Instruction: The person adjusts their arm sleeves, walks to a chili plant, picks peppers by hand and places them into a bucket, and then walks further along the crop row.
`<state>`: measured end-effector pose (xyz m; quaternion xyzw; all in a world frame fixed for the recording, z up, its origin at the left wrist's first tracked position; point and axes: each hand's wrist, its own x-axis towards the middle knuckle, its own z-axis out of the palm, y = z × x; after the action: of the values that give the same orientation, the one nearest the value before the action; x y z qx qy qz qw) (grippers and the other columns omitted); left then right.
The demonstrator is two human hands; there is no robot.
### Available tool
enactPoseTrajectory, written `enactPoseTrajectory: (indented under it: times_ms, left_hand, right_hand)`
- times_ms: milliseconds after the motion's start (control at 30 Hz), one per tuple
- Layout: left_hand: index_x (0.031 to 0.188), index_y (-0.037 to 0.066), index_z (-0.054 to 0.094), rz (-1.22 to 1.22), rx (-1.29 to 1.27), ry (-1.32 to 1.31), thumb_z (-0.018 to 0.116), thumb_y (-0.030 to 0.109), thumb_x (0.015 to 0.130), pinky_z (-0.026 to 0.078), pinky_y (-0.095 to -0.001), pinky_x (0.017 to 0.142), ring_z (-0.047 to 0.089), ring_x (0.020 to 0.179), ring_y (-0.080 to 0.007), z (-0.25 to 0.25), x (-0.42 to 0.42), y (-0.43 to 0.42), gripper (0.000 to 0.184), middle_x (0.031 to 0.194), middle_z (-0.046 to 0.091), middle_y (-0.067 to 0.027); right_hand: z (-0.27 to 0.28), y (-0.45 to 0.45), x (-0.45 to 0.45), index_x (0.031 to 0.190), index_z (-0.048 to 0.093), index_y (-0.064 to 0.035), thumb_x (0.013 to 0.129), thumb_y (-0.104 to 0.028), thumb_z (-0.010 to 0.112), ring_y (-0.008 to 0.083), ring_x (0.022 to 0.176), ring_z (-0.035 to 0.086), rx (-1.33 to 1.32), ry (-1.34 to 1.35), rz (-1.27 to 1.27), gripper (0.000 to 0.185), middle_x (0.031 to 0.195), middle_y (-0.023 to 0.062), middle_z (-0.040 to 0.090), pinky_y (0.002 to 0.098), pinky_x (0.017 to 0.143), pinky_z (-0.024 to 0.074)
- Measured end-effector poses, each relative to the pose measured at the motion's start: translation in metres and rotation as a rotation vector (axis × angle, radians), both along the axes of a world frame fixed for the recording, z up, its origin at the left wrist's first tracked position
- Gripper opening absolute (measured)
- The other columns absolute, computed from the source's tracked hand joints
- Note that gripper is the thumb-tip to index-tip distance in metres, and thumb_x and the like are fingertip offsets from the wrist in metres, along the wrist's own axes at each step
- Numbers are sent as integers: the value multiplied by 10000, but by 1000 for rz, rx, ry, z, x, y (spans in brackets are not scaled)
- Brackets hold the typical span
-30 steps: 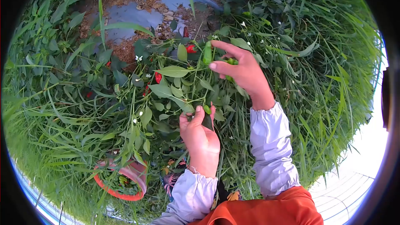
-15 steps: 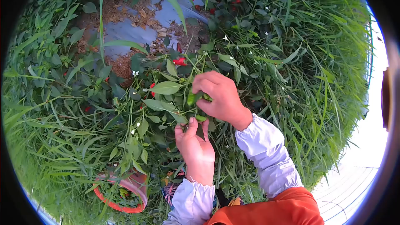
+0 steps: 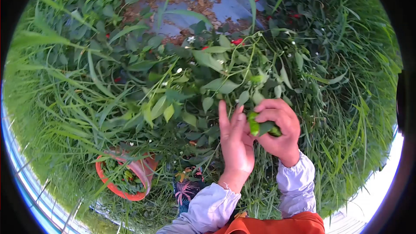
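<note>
My right hand (image 3: 282,130) is closed around several green chili peppers (image 3: 254,124), with a dark green leaf showing among them. Close against it on the left, my left hand (image 3: 237,149) has its fingers stretched upward and apart; nothing shows in its grasp. Its far fingers partly hide behind the thumb. Just beyond both hands grows a chili plant (image 3: 222,86) with broad leaves, thin stems and a green pepper (image 3: 257,79) hanging on it. A red chili (image 3: 237,42) shows farther back among the foliage.
At the lower left a pinkish bucket (image 3: 149,171) with a red-orange rim leans in the grass, holding green peppers and leaves. Tall grass (image 3: 56,91) crowds both sides. Grey plastic sheeting (image 3: 182,15) with dry litter lies at the back.
Both hands have moved right relative to the plant and slightly lower. My left fingers have straightened away from a green pepper. My right hand still holds green peppers. The view has shifted.
</note>
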<state>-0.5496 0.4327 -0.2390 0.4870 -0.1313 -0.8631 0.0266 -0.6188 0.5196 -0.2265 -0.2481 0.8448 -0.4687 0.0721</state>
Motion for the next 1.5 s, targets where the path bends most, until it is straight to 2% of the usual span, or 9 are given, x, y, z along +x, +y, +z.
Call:
enactPoseTrajectory:
  times_ms: [133,267,367,633,733,933,1167,1300,1500]
  left_hand:
    - [1430,82,314,-212,329,333,405,324,989,384,-361,1022,450,1221,-187,2,14,-4,512,1343,441,-96]
    - [1396,77,375,-157,544,369,394,354,983,363,-361,1039,447,1221,-183,4,27,-10,497,1333,455,-68]
    - [1393,98,386,-190,510,365,443,325,959,454,-376,936,486,1178,-175,15,34,-24,493,1325,473,-50]
    - [1441,116,321,-268,514,614,677,266,842,520,-257,637,583,1019,-154,13,65,-32,713,1249,530,-50]
    - [1404,81,368,-289,501,624,709,216,822,514,-219,566,631,899,-167,8,83,-34,687,1119,601,-74]
    - [1324,56,460,-376,435,557,698,184,830,452,-187,482,618,768,-110,-4,136,-38,563,1017,640,-80]
    - [1185,77,585,-712,49,345,698,95,795,343,-186,442,525,648,-35,21,197,-50,406,883,628,-11]
    - [1126,92,603,-783,74,292,712,109,799,358,-183,479,503,641,-36,46,244,-71,345,876,613,23]
    - [1166,51,557,-767,154,244,650,190,849,432,-231,471,632,706,-147,113,310,-131,358,867,647,-70]
  right_hand:
    - [4,5,28,820,577,-63,532,-6,683,266,728,597,120,124,-78,312,897,107,625,366,663,477]
    - [21,4,44,1010,579,-33,663,-239,711,328,912,592,345,161,113,425,1025,162,601,451,868,446]
    - [42,5,55,1340,395,50,836,-597,523,424,1187,486,533,62,237,830,1272,250,500,489,1053,320]
    - [67,10,83,1399,242,96,817,-672,496,444,1280,391,491,3,226,996,1410,296,341,484,1058,319]
    - [73,4,98,1408,214,97,822,-666,496,443,1282,387,416,-51,171,1002,1415,299,330,477,1062,314]
    - [87,-6,143,1403,233,101,889,-216,564,427,1289,386,435,-184,183,689,1421,284,336,440,1065,316]
    - [111,-10,213,1444,231,14,944,-111,469,294,1327,379,379,-487,125,568,1438,215,368,376,1076,292]
    - [112,-20,243,1199,543,66,895,36,502,187,989,639,215,-510,-134,308,1049,139,677,267,888,462]
    - [155,-76,282,1007,645,-28,826,35,540,303,824,642,301,-311,257,218,861,146,654,345,749,513]
